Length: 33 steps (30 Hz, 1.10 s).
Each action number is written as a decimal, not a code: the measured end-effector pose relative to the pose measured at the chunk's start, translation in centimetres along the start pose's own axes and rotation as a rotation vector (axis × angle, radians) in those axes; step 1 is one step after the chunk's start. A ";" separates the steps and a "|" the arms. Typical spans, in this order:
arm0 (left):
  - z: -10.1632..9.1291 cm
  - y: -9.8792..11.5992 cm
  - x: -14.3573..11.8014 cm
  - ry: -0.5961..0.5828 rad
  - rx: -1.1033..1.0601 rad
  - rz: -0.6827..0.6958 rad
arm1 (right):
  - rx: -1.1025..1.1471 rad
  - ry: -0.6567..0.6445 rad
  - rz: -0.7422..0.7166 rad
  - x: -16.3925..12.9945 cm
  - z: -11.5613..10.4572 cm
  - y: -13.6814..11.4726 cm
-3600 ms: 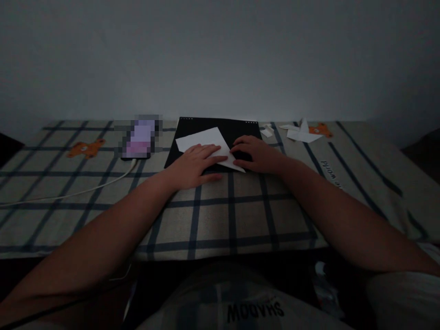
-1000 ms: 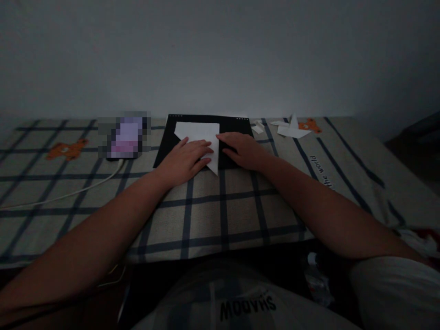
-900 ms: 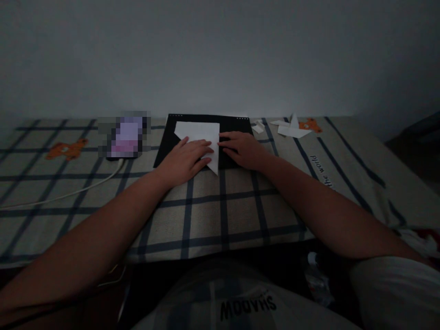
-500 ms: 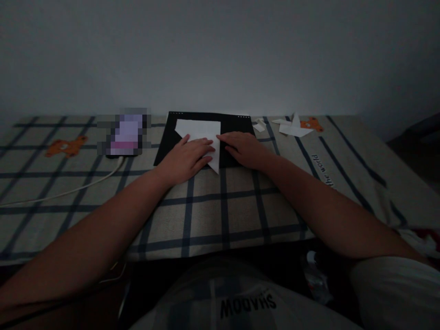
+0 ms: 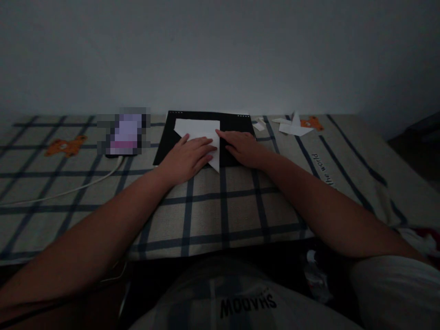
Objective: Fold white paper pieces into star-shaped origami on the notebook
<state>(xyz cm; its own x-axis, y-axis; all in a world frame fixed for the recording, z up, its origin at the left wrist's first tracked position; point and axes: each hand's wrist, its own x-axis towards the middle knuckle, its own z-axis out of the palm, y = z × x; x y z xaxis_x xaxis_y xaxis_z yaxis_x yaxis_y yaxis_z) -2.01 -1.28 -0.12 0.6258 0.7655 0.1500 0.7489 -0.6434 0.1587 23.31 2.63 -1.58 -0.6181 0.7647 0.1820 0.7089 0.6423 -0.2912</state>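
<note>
Since a few seconds ago, we are seeing the paper turned, so its long point is now aiming back at us instead of off to the right. Our left hand is lying flat and open on the paper's left half, pressing it down. Our right hand is lying flat just beside it, fingertips touching the paper's right edge. The paper is resting on a black pad on the checked bed. A phone is sitting well off to the left.
</note>
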 end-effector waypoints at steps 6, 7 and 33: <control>-0.3 0.6 0.0 0.005 -0.001 -0.029 | 0.006 0.003 -0.007 0.0 0.0 0.0; -0.3 0.6 0.0 0.005 0.000 -0.032 | 0.011 0.005 -0.009 0.0 0.0 0.0; 0.5 1.0 0.2 0.065 0.018 -0.080 | -0.006 0.046 -0.021 0.5 0.1 0.4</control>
<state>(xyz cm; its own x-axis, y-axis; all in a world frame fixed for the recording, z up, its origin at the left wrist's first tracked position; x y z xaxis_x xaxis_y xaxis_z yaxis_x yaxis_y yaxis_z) -1.04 -1.75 -0.39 0.5486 0.8117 0.2004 0.8003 -0.5792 0.1550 23.27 3.27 -1.66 -0.6168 0.7526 0.2306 0.6983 0.6584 -0.2809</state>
